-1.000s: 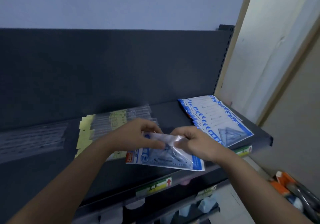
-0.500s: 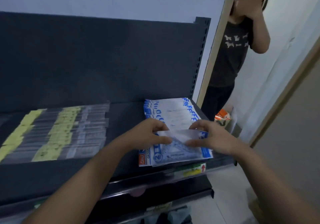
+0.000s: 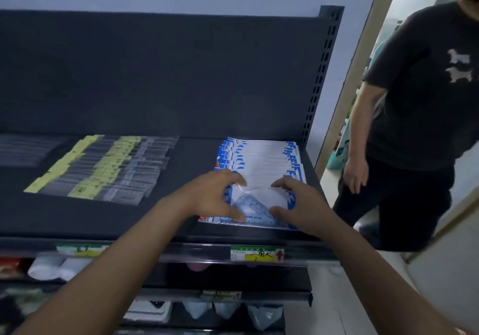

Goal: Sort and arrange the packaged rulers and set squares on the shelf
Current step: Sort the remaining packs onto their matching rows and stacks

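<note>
Both the left hand (image 3: pixel 215 197) and the right hand (image 3: pixel 298 205) pinch the front set square packet (image 3: pixel 259 201) by its sides, at the near end of the fanned row (image 3: pixel 261 154) on the shelf (image 3: pixel 189 179). It should go down flat, edges lined up with that row, before release.

Set-square packets (image 3: pixel 261 158) and ruler packets (image 3: pixel 103 171) lie flat on the dark shelf (image 3: pixel 103 220).
The blue-and-white set-square packets overlap in a row at the right end. The front packet (image 3: pixel 259 205), showing a clear blue triangle, is pinched by the left hand (image 3: pixel 212 197) and right hand (image 3: pixel 300 205). The clear, yellow-labelled ruler packets are fanned out to the left.
</note>
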`<state>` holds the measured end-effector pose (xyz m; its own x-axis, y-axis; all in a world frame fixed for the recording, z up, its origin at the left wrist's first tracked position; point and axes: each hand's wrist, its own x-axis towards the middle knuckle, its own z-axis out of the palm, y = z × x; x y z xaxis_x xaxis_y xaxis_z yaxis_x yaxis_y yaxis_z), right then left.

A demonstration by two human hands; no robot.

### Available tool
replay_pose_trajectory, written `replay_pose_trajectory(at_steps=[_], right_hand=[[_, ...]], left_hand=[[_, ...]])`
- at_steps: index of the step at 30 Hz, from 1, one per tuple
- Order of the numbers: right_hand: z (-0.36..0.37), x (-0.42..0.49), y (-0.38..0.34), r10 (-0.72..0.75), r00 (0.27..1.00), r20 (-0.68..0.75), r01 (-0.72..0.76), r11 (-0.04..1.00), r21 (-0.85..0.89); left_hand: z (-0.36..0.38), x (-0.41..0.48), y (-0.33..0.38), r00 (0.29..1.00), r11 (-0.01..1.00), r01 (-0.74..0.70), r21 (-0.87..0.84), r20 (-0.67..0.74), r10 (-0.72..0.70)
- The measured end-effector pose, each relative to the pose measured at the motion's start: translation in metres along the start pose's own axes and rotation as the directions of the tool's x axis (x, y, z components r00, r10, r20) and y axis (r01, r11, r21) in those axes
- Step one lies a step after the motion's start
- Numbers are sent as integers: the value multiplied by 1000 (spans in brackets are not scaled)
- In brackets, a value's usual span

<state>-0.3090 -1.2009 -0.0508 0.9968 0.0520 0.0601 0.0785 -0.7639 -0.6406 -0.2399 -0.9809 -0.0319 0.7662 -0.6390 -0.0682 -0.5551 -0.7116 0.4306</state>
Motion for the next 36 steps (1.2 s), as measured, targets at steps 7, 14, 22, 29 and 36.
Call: replay_pose_trajectory(at_steps=[7, 14, 22, 29, 36], right_hand=[[3, -1, -20, -190, 966, -173, 109, 912, -395], [47, 13, -107, -318, 940, -123, 262, 905, -334], [163, 49, -262, -424, 903, -72, 401, 890, -217], [273, 78, -395, -499, 863, -76, 488, 864, -124], [355, 120, -486, -565, 824, 30, 566, 822, -70]], left_hand=[[0, -24, -4, 986, 977, 58, 205, -164, -24], [-42, -97, -49, 961, 936, 182, 302, -257, -104], [-113, -239, -175, 876, 827, 427, 366, -396, -277], [-161, -365, -293, 751, 700, 640, 317, -448, -484], [-196, -442, -391, 651, 599, 753, 273, -438, -619]])
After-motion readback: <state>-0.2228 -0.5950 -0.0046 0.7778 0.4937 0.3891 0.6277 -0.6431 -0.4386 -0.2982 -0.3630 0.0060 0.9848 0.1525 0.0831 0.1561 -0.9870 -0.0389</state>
